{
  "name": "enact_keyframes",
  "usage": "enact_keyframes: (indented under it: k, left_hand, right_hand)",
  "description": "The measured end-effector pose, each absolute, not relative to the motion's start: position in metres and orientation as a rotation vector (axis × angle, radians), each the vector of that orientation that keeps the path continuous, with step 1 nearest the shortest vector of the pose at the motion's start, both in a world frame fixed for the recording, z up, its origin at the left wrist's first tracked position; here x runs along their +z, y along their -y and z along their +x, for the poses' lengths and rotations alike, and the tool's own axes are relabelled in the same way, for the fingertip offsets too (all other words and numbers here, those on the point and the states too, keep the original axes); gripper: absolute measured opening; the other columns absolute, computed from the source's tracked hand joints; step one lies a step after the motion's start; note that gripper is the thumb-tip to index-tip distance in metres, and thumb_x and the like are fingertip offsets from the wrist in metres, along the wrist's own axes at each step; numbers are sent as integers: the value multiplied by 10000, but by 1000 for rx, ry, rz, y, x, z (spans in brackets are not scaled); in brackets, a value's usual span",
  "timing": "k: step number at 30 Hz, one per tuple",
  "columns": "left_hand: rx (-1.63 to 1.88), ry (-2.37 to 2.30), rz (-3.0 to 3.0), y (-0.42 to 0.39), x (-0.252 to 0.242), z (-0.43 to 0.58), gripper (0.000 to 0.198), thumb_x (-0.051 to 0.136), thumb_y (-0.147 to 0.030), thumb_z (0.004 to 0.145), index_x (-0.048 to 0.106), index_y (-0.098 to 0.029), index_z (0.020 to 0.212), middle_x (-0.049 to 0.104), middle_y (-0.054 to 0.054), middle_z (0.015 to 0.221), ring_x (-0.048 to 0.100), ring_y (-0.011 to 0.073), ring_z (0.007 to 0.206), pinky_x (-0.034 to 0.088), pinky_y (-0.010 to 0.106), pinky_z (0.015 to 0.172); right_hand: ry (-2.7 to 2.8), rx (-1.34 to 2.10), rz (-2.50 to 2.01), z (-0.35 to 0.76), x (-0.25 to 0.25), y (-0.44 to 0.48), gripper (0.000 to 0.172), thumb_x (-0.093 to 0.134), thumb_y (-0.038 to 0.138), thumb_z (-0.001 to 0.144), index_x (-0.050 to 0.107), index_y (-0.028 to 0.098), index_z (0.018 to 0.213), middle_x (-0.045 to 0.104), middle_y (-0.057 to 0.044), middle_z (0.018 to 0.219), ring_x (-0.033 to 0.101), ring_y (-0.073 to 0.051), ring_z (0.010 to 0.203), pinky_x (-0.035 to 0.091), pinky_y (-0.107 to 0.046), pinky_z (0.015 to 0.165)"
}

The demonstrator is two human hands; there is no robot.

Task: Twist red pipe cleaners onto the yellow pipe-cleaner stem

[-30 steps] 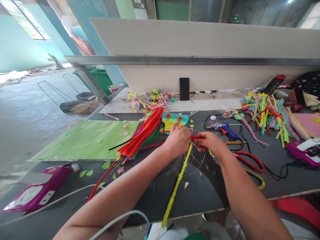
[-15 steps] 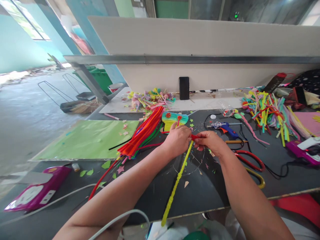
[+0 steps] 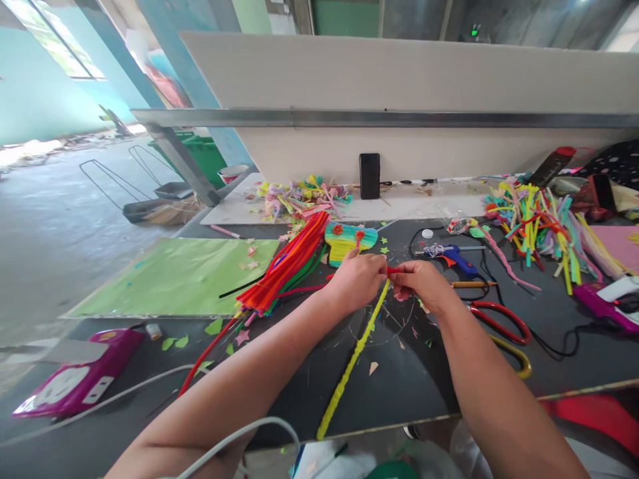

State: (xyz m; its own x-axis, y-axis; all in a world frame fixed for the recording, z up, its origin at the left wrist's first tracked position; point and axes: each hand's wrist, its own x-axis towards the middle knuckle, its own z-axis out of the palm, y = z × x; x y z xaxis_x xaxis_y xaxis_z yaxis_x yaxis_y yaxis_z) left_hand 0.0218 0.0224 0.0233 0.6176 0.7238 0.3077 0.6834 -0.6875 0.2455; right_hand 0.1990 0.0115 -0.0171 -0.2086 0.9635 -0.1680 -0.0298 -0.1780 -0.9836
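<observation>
Between the fingertips of both hands is a small piece of red pipe cleaner. My left hand pinches its left side, and my right hand pinches the right side. A long twisted yellow pipe cleaner runs from just below the fingers down to the table's front edge; whether it is joined to the red piece I cannot tell. Behind my left hand lies a blue and yellow pipe-cleaner piece with two red flowers. To its left rests a bundle of red pipe cleaners, with green and other colours under it.
Right of my hands lie a blue glue gun, red-handled scissors and a pile of cut pipe cleaners. A black phone stands at the back. Left are a green sheet and a purple power strip.
Both hands stay close together at nearly the same spot, still pinching the red piece. The lower end of the yellow pipe cleaner has shifted slightly left and up.
</observation>
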Motion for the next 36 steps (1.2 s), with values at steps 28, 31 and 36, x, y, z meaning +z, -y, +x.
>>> enact_keyframes:
  k: [28,31,36]
  left_hand:
    - [915,-1149,2098,-48,1,16,247,605,-165,660,560,-168,903,564,-9,782,482,94,645,406,224,608]
    - [597,-873,1821,-53,6,6,394,602,-228,710,509,-167,1088,595,-2,773,463,71,559,368,197,519]
    - [320,-659,1564,-63,15,-19,363,592,-434,768,568,-122,953,533,-8,609,361,41,454,212,178,424]
  right_hand:
    - [1235,1401,-1226,223,-8,-13,204,686,325,675,601,142,646,608,-6,510,539,-99,413,377,-199,409]
    - [1301,1417,-1200,224,-6,-11,189,677,315,690,604,142,665,606,0,515,537,-97,420,373,-194,405]
    - [1380,1460,-1140,224,-2,-5,183,677,312,707,602,145,699,595,9,516,532,-96,434,382,-191,408]
